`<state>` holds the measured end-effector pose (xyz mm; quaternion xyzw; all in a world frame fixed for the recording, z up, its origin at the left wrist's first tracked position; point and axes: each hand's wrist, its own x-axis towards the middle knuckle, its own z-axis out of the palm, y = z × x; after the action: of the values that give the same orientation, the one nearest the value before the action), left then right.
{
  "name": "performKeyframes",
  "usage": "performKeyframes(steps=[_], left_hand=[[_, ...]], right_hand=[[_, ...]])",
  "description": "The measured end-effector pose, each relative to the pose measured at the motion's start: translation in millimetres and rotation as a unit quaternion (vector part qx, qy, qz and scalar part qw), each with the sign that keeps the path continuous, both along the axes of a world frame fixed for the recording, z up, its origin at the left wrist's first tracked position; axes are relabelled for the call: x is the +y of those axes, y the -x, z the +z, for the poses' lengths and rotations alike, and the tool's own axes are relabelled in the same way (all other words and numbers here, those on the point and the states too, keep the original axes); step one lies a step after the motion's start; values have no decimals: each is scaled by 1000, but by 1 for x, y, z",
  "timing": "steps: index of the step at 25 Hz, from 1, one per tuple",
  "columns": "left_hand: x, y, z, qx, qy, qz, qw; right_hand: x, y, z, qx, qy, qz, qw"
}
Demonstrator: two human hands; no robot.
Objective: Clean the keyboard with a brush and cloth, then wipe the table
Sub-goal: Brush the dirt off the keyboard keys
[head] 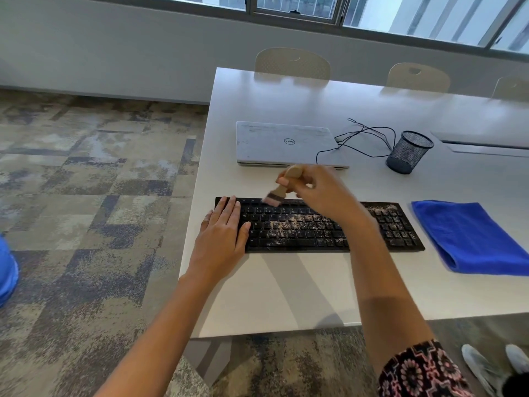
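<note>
A black keyboard (pixel 309 227) lies on the white table (pixel 315 287), its middle and right keys covered in pale dust. My left hand (pixel 224 233) rests flat with straight fingers on the keyboard's left end. My right hand (pixel 323 190) grips the wooden handle of a small brush (pixel 282 188), whose blurred bristles are at the keyboard's top row, left of centre. A folded blue cloth (pixel 469 236) lies on the table just right of the keyboard.
A shut silver laptop (pixel 286 143) sits behind the keyboard, with thin black cables (pixel 369 138) running toward a black mesh pen cup (pixel 408 152). Chairs (pixel 292 63) stand along the far edge. The table's left edge drops to patterned carpet (pixel 86 196).
</note>
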<state>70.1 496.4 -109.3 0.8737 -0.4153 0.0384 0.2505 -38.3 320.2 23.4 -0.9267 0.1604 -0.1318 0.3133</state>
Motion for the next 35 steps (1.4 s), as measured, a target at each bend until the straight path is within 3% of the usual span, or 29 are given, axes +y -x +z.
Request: performKeyframes(steps=[7, 15, 21, 26, 32, 35], left_hand=[[0, 0, 0, -2, -3, 0, 1000], [0, -1, -1, -12, -2, 2, 1000], [0, -1, -1, -7, -7, 2, 1000], [0, -1, 0, -4, -8, 0, 1000], [1, 1, 3, 2, -5, -1, 1000], [1, 1, 2, 4, -4, 0, 1000]], right_hand=[[-28, 20, 2, 55, 28, -81, 995], [1, -5, -14, -65, -23, -85, 994], [-1, 1, -12, -11, -13, -75, 997], [1, -4, -8, -81, -30, -91, 992], [6, -3, -17, -19, 34, -111, 993], [3, -4, -12, -62, 48, -138, 987]])
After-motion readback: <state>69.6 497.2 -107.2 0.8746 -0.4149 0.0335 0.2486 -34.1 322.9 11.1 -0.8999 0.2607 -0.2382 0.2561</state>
